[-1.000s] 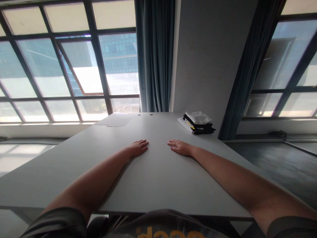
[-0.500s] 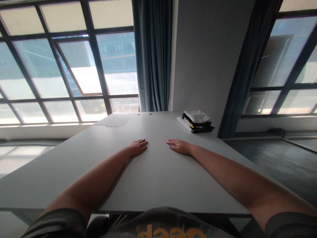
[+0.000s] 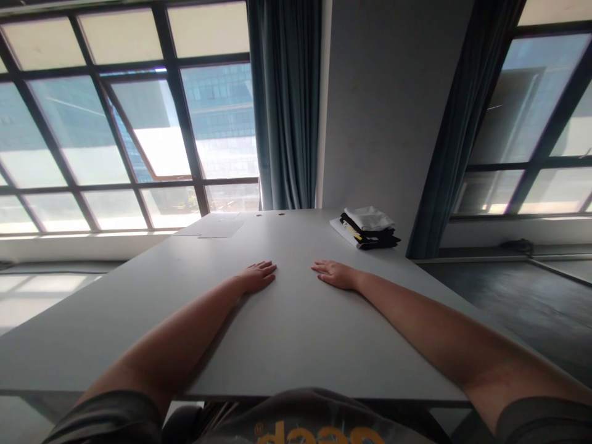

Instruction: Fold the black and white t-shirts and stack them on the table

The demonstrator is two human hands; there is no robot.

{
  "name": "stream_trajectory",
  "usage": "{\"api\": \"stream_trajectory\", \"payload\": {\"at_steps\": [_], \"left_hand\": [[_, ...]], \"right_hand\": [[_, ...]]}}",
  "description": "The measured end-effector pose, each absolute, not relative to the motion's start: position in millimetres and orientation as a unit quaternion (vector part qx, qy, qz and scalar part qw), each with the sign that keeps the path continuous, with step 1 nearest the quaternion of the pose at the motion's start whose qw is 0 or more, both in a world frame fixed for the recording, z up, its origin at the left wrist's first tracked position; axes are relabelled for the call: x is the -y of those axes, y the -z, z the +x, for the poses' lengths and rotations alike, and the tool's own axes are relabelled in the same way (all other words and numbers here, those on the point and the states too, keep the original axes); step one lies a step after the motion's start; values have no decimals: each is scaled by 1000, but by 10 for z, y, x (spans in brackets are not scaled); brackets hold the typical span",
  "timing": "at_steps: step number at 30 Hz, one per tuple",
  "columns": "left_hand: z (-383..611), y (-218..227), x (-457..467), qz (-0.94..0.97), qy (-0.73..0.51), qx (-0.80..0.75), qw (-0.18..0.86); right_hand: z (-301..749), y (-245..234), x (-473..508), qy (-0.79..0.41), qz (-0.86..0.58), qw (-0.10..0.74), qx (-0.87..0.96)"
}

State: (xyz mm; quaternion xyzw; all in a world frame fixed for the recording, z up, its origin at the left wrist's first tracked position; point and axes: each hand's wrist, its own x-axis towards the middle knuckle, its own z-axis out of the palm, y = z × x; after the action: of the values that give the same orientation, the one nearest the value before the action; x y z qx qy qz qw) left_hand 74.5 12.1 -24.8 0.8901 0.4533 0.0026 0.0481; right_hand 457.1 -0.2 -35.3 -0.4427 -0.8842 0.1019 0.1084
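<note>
Both of my arms stretch out over a long grey table (image 3: 287, 327). My left hand (image 3: 257, 275) lies flat on the tabletop, palm down, fingers stretched out, holding nothing. My right hand (image 3: 333, 274) rests the same way a short gap to its right, fingers flat and pointing left. A stack of folded clothes (image 3: 369, 227), white on top with black and white pieces beneath, sits at the table's far right corner, well beyond my right hand.
Flat sheets of paper (image 3: 217, 227) lie at the table's far left end. Large windows (image 3: 115, 129) stand behind the table, with a blue-grey curtain (image 3: 285, 105) and a grey wall pillar (image 3: 388, 105). Dark floor lies to the right.
</note>
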Motion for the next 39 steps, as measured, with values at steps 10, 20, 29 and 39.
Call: {"api": "stream_trajectory", "payload": {"at_steps": [10,20,29,39], "left_hand": [[743,265,-132,890,-1,-455,42],[738,283,-159,889,-6,-456,41],[740,274,-145,888,0,-458,35],[738,273,-140,891,-3,-453,34]], "right_hand": [[4581,370,-11,-103,-439,114,885],[4572,370,-16,-107,-441,113,884],[4584,371,-26,-111,-438,118,884],[4571,363,-11,-106,-445,107,883]]}}
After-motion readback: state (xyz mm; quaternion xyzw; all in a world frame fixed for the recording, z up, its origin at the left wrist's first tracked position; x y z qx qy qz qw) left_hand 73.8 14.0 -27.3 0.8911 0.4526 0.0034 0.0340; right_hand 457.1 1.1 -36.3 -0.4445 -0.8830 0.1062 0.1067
